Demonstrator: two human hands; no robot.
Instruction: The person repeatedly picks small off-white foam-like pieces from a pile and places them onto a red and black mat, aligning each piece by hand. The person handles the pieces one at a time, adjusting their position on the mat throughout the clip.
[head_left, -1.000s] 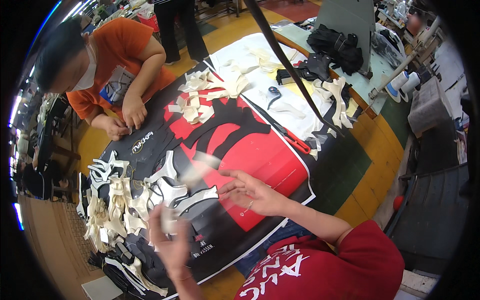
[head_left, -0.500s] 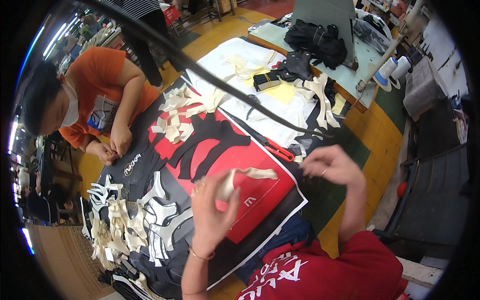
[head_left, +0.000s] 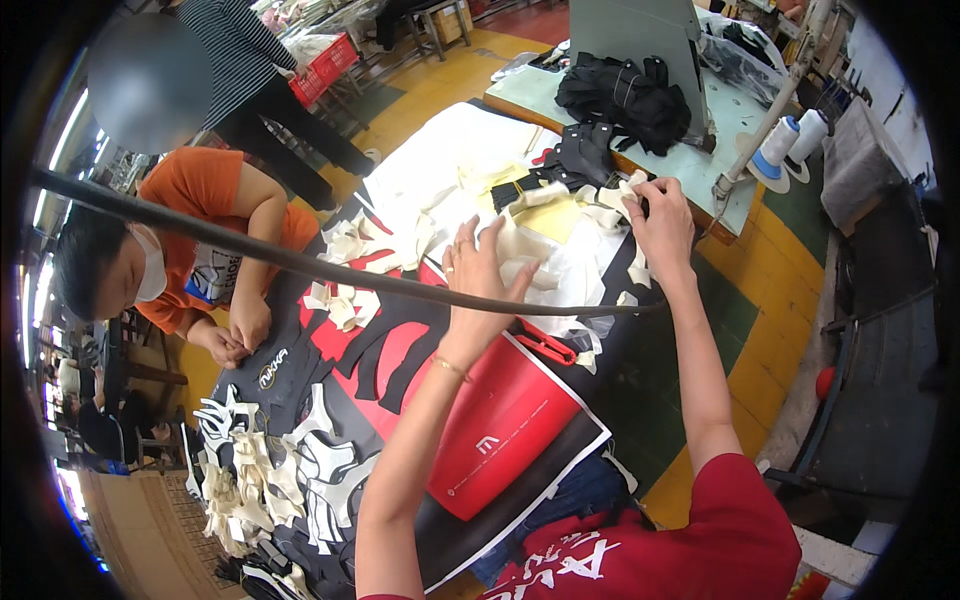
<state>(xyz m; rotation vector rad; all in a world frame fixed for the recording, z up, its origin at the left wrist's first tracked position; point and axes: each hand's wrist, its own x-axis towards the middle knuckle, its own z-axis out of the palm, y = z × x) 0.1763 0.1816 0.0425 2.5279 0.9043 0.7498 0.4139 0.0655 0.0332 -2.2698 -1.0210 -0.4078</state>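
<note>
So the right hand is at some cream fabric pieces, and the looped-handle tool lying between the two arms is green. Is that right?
Not quite: the head view shows the tool is red. The right hand is at cream fabric pieces.

Black sheet (head_left: 271,367): white word, left of the left fingers (head_left: 467,232)
Red sheet (head_left: 500,440): white emblem, small print, below them
Maroon shirt (head_left: 640,550): white letters, farther below

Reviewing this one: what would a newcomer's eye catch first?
Probably the bright red panel in the middle of the table, then the dark cable sweeping across the view. Beyond the panel, the left hand and right hand are among cream pieces; a co-worker in orange bends over the table at left.
</note>
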